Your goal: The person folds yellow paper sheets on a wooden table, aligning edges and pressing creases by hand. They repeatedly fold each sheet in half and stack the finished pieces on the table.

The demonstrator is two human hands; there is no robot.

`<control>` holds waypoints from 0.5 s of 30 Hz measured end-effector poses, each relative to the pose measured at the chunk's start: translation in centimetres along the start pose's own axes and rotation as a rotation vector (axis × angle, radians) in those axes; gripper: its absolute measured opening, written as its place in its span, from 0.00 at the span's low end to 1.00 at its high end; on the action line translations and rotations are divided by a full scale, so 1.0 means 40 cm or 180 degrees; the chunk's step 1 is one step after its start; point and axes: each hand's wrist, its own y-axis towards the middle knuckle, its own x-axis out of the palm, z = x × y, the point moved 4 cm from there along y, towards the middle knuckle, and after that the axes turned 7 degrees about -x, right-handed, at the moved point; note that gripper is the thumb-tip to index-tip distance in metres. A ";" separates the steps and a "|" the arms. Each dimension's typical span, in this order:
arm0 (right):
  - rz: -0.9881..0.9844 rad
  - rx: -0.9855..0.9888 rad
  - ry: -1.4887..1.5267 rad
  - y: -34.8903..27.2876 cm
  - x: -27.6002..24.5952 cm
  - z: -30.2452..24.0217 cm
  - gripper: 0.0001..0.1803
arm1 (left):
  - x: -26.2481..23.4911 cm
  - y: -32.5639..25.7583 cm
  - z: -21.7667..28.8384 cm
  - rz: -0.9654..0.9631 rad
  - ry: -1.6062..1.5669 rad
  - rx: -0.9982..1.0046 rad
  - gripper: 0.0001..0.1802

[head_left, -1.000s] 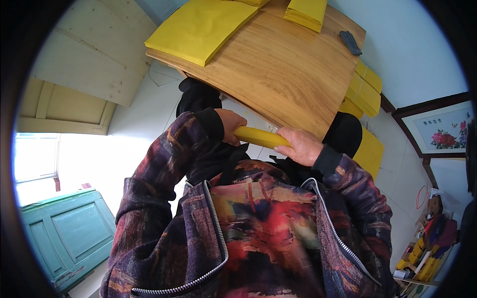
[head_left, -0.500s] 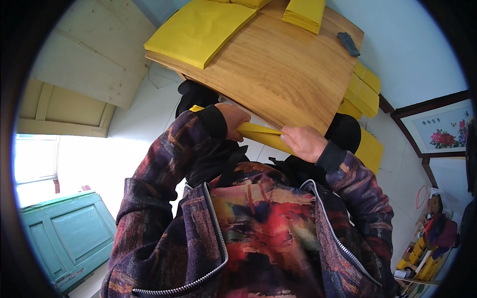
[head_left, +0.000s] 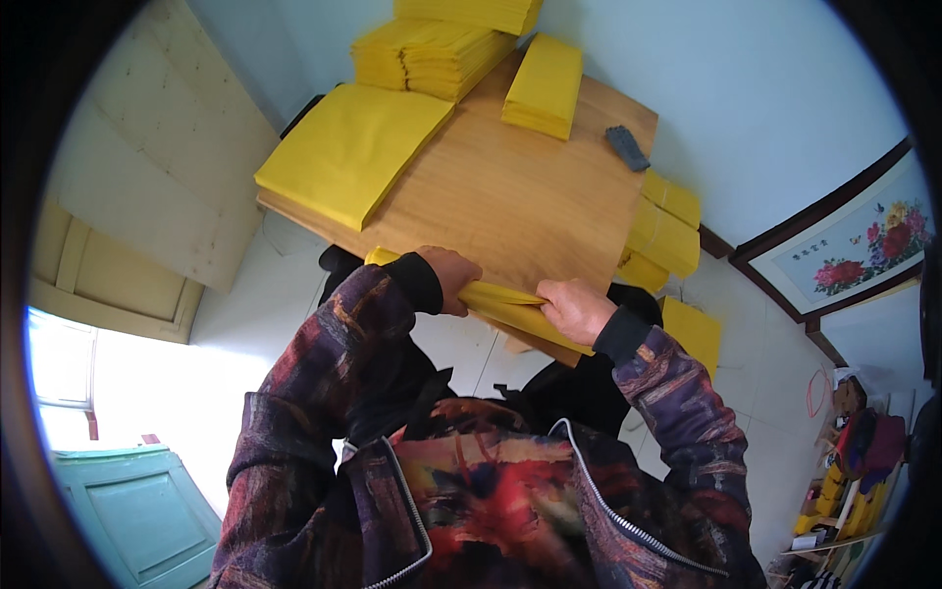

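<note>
A long folded strip of yellow paper [head_left: 510, 312] is stretched between my hands at the near edge of the wooden table [head_left: 510, 206]. My left hand [head_left: 451, 278] is closed around its left part, and one end sticks out past the wrist. Thumb and fingers of my right hand [head_left: 577, 311] pinch the strip near its other end. To the left on the tabletop lies a flat stack of wide yellow sheets [head_left: 358, 147], apart from my hands.
Folded yellow bundles [head_left: 422, 57] pile up at the table's back left, with a narrower stack [head_left: 546, 86] beside them. A dark grey object [head_left: 626, 148] lies near the right edge. More yellow bundles [head_left: 667, 221] stand beyond that edge. A framed flower picture [head_left: 849, 240] leans at right.
The view has tilted up, showing more of the table's far side. Both hands have moved forward with the folded paper, which now overlaps the table's near edge. Both grips persist.
</note>
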 end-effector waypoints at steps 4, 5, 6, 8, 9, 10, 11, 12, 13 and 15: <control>0.0059 0.0219 -0.0220 0.025 -0.025 0.048 0.09 | -0.023 0.062 -0.007 0.0151 0.0004 0.0051 0.19; 0.0076 0.0226 -0.0292 0.030 -0.027 0.058 0.09 | -0.023 0.077 -0.011 0.0188 0.0054 0.0041 0.19; 0.0081 0.0269 -0.0289 0.039 -0.028 0.071 0.10 | -0.024 0.092 -0.016 0.0190 0.0041 0.0013 0.20; 0.0032 0.0420 -0.0291 0.056 -0.028 0.095 0.10 | -0.023 0.117 -0.027 0.0176 0.0001 -0.0034 0.21; 0.0092 0.0342 -0.0259 0.061 -0.029 0.099 0.10 | -0.022 0.124 -0.032 0.0220 0.0026 -0.0050 0.22; 0.0107 0.0355 -0.0274 0.064 -0.031 0.107 0.10 | -0.022 0.132 -0.034 0.0292 0.0046 -0.0055 0.23; 0.0122 0.0377 -0.0300 0.066 -0.034 0.113 0.11 | -0.021 0.137 -0.037 0.0321 0.0075 -0.0086 0.23; 0.0150 0.0381 -0.0380 0.067 -0.037 0.118 0.10 | -0.018 0.144 -0.038 0.0281 0.0140 -0.0151 0.26; 0.0142 0.0446 -0.0403 0.070 -0.040 0.124 0.10 | -0.020 0.144 -0.038 0.0419 0.0197 -0.0179 0.29; 0.0193 0.0468 -0.0492 0.079 -0.049 0.132 0.10 | -0.022 0.138 -0.034 0.0724 0.0274 -0.0229 0.35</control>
